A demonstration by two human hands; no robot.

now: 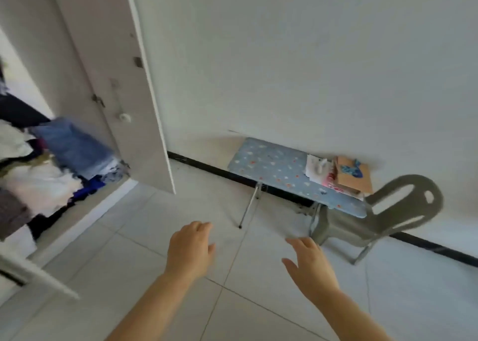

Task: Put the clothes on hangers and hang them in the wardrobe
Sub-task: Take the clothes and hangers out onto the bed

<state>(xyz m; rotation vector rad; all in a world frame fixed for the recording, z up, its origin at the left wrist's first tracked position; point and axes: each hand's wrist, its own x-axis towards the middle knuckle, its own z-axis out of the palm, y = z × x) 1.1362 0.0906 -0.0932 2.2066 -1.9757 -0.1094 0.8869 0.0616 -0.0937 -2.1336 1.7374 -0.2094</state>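
Note:
The white wardrobe stands at the left with its door swung open. Inside it lies a heap of clothes, with folded blue denim on top and white, dark and grey garments below. My left hand and my right hand are stretched out over the tiled floor, palms down, fingers relaxed, holding nothing. Both hands are well to the right of the wardrobe opening. No hanger shows in this view.
A low ironing board with a blue patterned cover stands against the white wall, with papers and a cardboard piece on its right end. A grey plastic chair sits beside it. A second white door edge juts out at lower left.

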